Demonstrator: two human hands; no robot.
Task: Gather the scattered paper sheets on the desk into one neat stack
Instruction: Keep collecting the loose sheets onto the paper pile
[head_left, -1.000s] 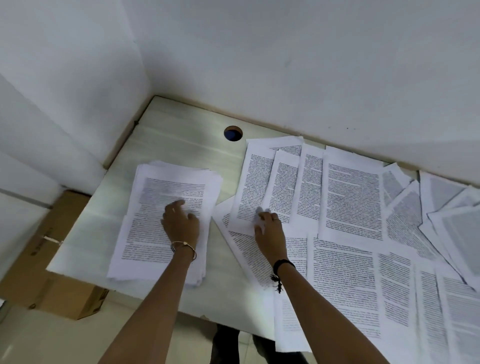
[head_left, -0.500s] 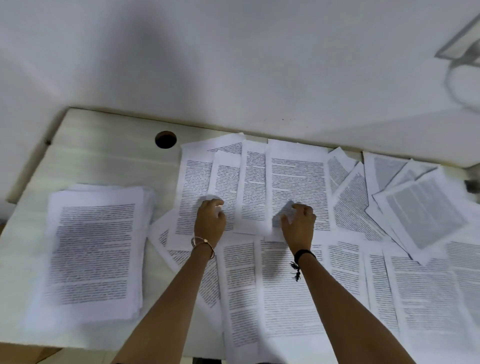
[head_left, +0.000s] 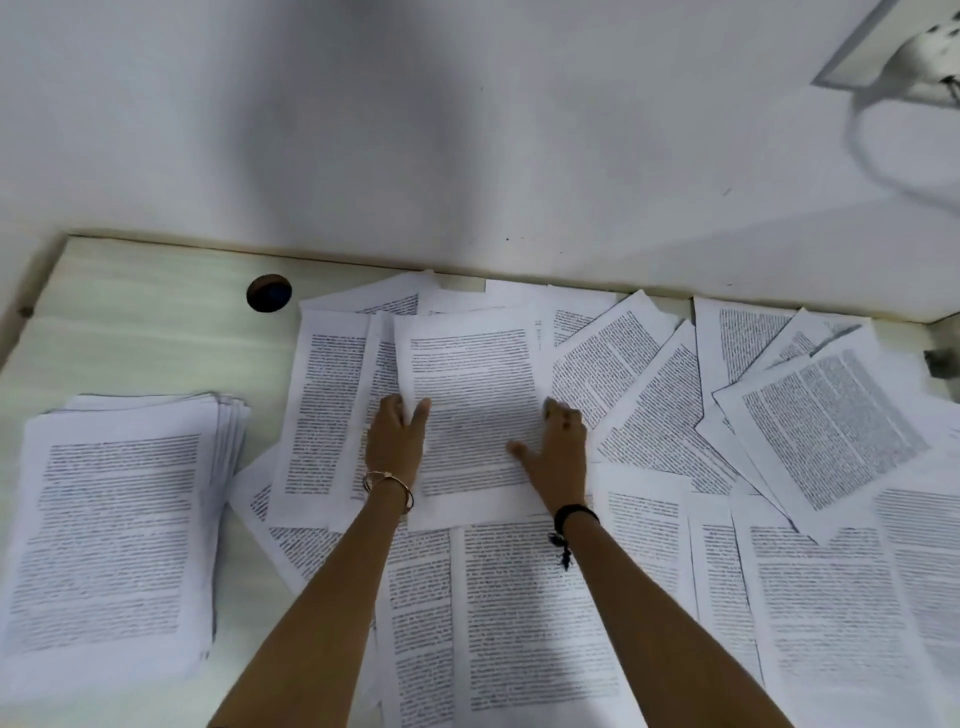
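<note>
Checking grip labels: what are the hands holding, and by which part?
The white printed paper sheet at centre: left hand pinches its left edge; right hand lies on its right edge, grip there unclear.

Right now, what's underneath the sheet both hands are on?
Under the sheet, other printed sheets stick out on every side. How many lie beneath, and the desk there, are covered.
</note>
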